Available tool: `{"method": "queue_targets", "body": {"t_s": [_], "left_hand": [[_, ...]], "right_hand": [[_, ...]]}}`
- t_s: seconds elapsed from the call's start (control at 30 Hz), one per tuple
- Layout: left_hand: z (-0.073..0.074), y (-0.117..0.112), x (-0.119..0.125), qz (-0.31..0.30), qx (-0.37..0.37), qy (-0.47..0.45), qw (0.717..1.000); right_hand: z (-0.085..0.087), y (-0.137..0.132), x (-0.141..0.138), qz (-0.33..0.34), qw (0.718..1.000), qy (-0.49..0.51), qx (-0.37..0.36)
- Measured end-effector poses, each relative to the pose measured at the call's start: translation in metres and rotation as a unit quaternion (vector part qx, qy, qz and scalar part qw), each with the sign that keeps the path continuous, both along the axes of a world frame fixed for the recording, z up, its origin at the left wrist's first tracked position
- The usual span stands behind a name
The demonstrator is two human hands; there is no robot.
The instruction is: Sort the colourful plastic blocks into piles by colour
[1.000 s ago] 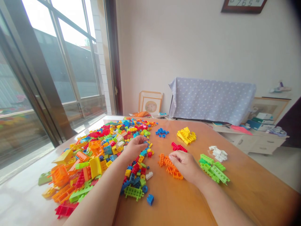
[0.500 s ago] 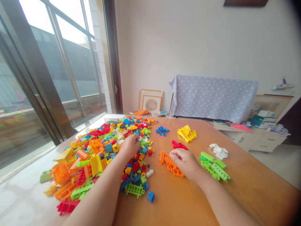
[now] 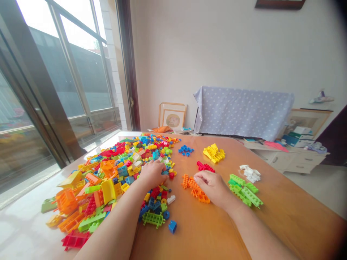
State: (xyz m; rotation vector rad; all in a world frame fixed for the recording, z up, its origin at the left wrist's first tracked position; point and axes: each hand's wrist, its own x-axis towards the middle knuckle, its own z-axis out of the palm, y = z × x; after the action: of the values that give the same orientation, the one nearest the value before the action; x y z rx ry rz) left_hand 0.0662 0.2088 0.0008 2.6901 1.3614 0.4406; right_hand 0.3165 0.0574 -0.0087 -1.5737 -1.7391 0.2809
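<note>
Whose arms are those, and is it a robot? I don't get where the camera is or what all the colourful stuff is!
No robot here! These are a person's own bare arms. The camera sits on their head, looking forward and down, so you see roughly what they would see.

On the table lie lots of plastic toy bricks. A big mixed pile is on the left. Further right are little groups: blue bricks, yellow bricks, red bricks, orange bricks, green bricks and white bricks.

The left hand is at the mixed pile, and the right hand is by the orange bricks. I can't tell whether either holds anything.
</note>
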Motion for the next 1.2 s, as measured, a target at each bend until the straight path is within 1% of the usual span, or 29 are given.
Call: {"method": "queue_targets", "body": {"t_s": [0.13,0.3,0.43,0.6,0.73,0.83,0.93,1.1,1.2], "left_hand": [[-0.001,-0.003,0.002,0.010,0.001,0.019,1.000],[-0.001,-0.003,0.003,0.025,-0.008,0.003,1.000],[-0.002,0.002,0.001,0.031,-0.028,-0.043,0.998],[-0.005,0.010,-0.002,0.030,-0.067,-0.133,0.988],[-0.012,0.016,0.002,0.033,-0.101,-0.223,0.969],[-0.016,0.019,0.007,0.031,-0.136,-0.294,0.946],[-0.016,0.020,0.010,0.025,-0.169,-0.352,0.920],[-0.012,0.019,0.013,0.014,-0.221,-0.413,0.884],[-0.011,0.018,0.016,0.015,-0.238,-0.428,0.872]], "right_hand": [[0.000,0.000,0.000,-0.002,1.000,-0.002,-0.003],[0.000,0.000,-0.001,0.001,1.000,0.002,-0.006],[0.001,0.000,-0.002,0.005,1.000,0.009,-0.010],[0.000,0.000,-0.001,0.003,1.000,0.010,-0.006],[-0.004,0.002,0.001,0.005,1.000,0.015,-0.004],[-0.009,0.008,0.003,-0.009,1.000,0.028,-0.002],[-0.013,0.016,0.003,-0.029,0.998,0.047,0.001],[-0.012,0.020,-0.006,-0.023,0.996,0.085,0.014],[-0.010,0.016,-0.008,-0.032,0.997,0.065,0.023]]}}
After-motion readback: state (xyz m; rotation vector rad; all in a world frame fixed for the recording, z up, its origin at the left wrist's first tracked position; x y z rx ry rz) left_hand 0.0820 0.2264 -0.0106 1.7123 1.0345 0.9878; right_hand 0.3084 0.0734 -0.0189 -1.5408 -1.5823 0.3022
